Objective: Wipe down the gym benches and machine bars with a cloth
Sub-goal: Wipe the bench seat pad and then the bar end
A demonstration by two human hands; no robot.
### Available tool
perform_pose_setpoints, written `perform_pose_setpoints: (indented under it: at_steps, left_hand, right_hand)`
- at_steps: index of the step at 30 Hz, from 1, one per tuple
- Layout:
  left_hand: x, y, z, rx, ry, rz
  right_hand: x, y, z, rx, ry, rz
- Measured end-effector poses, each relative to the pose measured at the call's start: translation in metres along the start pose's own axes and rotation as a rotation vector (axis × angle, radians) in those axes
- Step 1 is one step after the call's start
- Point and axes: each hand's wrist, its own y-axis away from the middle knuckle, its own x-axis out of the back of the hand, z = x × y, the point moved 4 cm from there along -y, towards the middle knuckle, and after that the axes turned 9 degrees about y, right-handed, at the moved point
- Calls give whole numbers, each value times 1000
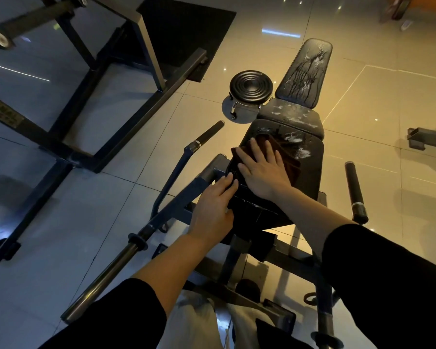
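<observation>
A black padded machine bench (310, 157) runs away from me, streaked with white foam on its near pad, seat and far backrest (305, 71). My right hand (259, 167) lies flat, fingers spread, pressing a dark brown cloth (287, 152) onto the near pad. My left hand (214, 205) rests on the pad's near left edge beside the grey frame, fingers together, holding nothing I can see. Padded handle bars stick out on the left (207, 134) and right (355, 190). A bare steel bar (111, 270) slopes toward me at lower left.
A round black stool (249, 88) on a chrome base stands left of the seat. A large dark steel rack frame (86, 102) fills the left side, with a black floor mat (186, 28) behind it. Another frame end (420, 137) sits at right. Glossy tiled floor surrounds everything.
</observation>
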Motion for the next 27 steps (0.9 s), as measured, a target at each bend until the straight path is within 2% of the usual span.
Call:
perform_pose_setpoints:
  at_steps: [2, 4, 8, 10, 14, 16, 18, 23, 27]
  left_hand:
    - [-1, 0, 1, -21, -16, 25]
    - [-3, 1, -1, -33, -33, 31]
    - [-5, 0, -7, -52, -31, 55]
    - [-5, -5, -5, -85, -53, 72]
    - [-11, -29, 9, -84, -54, 69]
    - [-16, -44, 15, -75, -45, 36]
    - [-21, -57, 17, -76, -59, 4]
    - [-28, -96, 16, -68, -83, -21]
    - [-30, -122, 12, 17, -125, 25]
  right_hand:
    - [-2, 10, 0, 106, 16, 18]
    - [-2, 12, 15, 118, 21, 21]
    - [-4, 3, 63, -143, -26, -16]
    - [-4, 4, 60, -185, -17, -15]
    - [-9, 32, 27, 29, 42, 78]
    - [-13, 43, 34, 102, 41, 82]
    - [-14, 39, 56, 40, 14, 61]
    - [-11, 4, 102, -265, -87, -16]
    - [-11, 15, 94, -222, -62, 28]
